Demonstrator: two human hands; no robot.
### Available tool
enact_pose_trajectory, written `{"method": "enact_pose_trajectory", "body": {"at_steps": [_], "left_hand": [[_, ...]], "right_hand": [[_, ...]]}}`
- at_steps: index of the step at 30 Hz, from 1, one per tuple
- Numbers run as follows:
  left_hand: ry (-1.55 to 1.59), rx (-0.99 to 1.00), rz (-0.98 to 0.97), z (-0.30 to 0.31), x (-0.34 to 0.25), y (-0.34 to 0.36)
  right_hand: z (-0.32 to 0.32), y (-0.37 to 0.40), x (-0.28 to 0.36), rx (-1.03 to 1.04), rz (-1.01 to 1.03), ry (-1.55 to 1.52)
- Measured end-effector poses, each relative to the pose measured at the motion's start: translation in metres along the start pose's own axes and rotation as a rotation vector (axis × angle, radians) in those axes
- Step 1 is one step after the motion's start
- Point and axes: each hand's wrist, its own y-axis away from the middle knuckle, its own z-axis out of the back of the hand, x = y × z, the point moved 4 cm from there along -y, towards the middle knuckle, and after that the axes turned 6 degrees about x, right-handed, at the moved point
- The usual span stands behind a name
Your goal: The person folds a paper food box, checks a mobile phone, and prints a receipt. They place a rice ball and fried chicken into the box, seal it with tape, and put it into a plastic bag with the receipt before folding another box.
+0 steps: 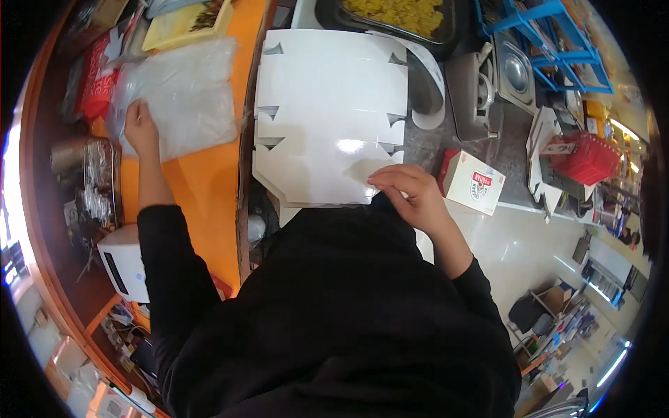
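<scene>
My left hand (142, 129) reaches out over the orange counter, its fingers closed at the left edge of a stack of clear plastic bags (188, 104). In front of my body lies a flat, unfolded white cardboard box blank (327, 90) with notched sides. My right hand (411, 195) is at its near right corner, thumb and fingertips pinched together on the edge. A small white-and-red printed box (474, 182) stands just right of my right hand. The exact grip of the left fingertips is hard to make out.
A black tray of yellow food (401, 17) sits at the back. Metal containers (470, 97) and a blue rack (550, 42) stand to the right, with a red basket (585, 159) beyond. On the left are a yellow tray (185, 26) and a white device (124, 263).
</scene>
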Motion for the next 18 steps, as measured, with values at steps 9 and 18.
{"method": "enact_pose_trajectory", "body": {"at_steps": [9,18], "left_hand": [[0.244,-0.351,-0.123,0.004,-0.087,0.073],[0.112,0.338,-0.377,-0.06,-0.235,0.201]], "right_hand": [[-0.035,-0.036,0.009,0.129,-0.01,-0.388],[-0.061,-0.08,-0.013,0.153,-0.421,-1.041]]}}
